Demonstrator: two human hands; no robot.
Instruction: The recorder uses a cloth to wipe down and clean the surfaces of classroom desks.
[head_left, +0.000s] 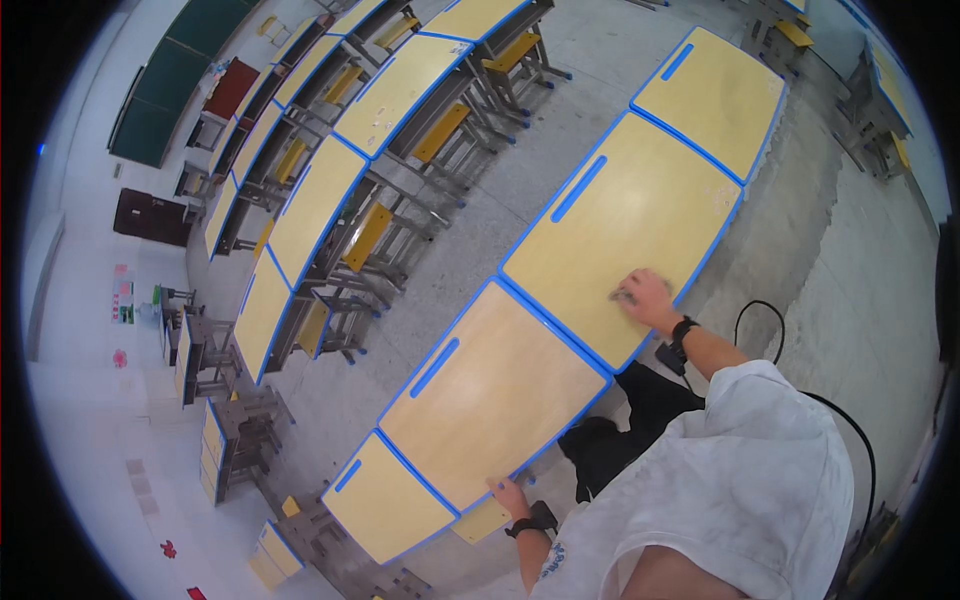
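Observation:
My right hand (646, 298) presses a small crumpled greyish piece (621, 295), perhaps a cloth, onto a pale yellow school desktop (622, 217). The hand covers most of this piece, so its kind is unclear. Nearer to me stands a second desktop (495, 390), which has a slightly pinker tone and the same blue edging. My left hand (510, 496) rests at the near edge of this second desktop, with no object visible in it. Both wrists wear black bands with small dark boxes. Long blue slots (435, 367) run along the far sides of the desktops.
Two more desktops extend the row, one at the far end (709, 97) and one at the near end (390, 495). Across the concrete aisle (480, 225) stand rows of desks with yellow stools (367, 238). A black cable (862, 427) loops beside me. A green chalkboard (176, 75) hangs on the wall.

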